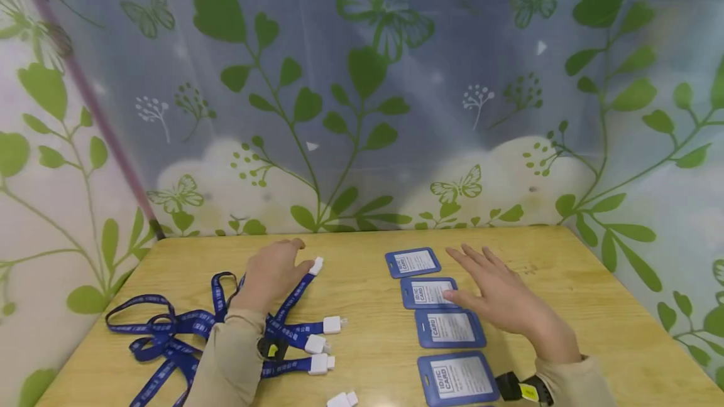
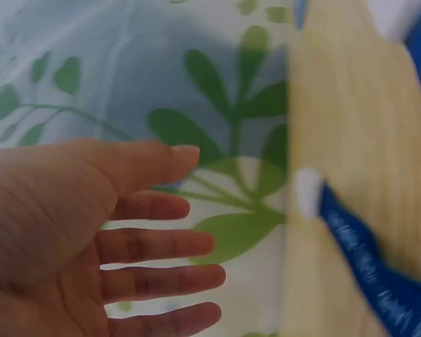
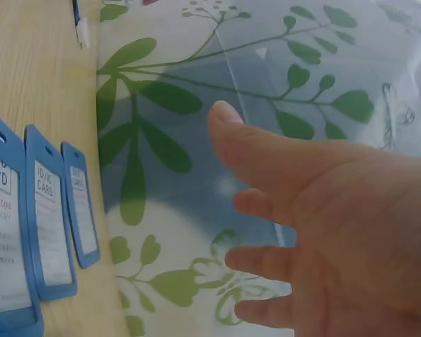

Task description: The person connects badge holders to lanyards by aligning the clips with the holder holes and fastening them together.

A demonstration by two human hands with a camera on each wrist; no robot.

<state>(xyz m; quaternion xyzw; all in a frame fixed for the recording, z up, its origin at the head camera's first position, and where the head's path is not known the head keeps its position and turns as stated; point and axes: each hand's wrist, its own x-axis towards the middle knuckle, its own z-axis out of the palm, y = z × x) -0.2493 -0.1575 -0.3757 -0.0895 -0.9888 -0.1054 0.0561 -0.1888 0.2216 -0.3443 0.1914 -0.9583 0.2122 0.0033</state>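
My left hand [image 1: 274, 275] hovers over the blue lanyards [image 1: 192, 325] on the left of the table, thumb close to the white clip [image 1: 317, 265] of the farthest one. In the left wrist view its fingers [image 2: 161, 244] are straight and spread, holding nothing. My right hand [image 1: 503, 291] is held above the column of blue card holders [image 1: 452, 328], its thumb overlapping the second holder [image 1: 430, 293] in the head view. The right wrist view shows its palm bare and fingers [image 3: 263, 263] extended. Each holder has a white card insert printed with ID/IC CARD.
The wooden table [image 1: 362, 306] ends at a patterned curtain [image 1: 362, 112] of green leaves and butterflies. Several white clips lie in a row along the lanyards' right ends, one clip [image 1: 342, 399] at the near edge of the view. A dark pole [image 1: 102, 105] slants down at left.
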